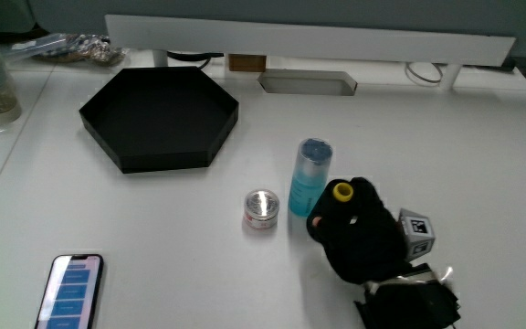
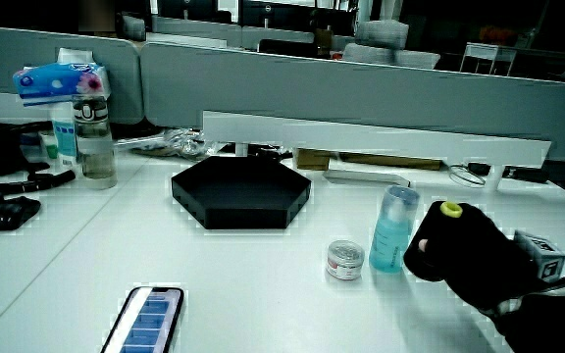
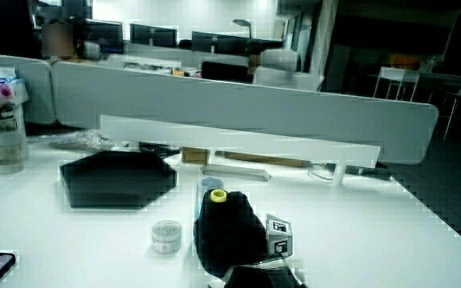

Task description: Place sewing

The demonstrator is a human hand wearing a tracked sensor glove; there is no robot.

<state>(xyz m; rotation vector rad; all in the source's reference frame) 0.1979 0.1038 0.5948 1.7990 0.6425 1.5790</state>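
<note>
Your hand [image 1: 362, 228] is low over the table, just beside the blue bottle [image 1: 310, 177], and your fingers are curled closed around a spool of sewing thread. Only the yellow top of the spool [image 1: 342, 191] shows between the fingers in the main view; the black glove covers the rest of it, so you cannot see if the spool touches the table or is lifted a little. In both side views the same yellow top [image 2: 450, 209] [image 3: 218, 195] shows out of the closed fingers, pointing up. The patterned cube [image 1: 416, 233] sits on the back of your hand, on the side away from the bottle.

The blue bottle stands upright with its cap on, and your fingers are very near to it; the pictures do not show if they touch it. A small round tin [image 1: 261, 209] with a shiny lid stands beside the bottle, apart from your hand. The black hexagonal tray [image 1: 159, 146] lies farther from you than the tin and the bottle, well apart from your hand. A phone [image 1: 69, 291] with a lit screen lies at the table's edge near you.
</note>
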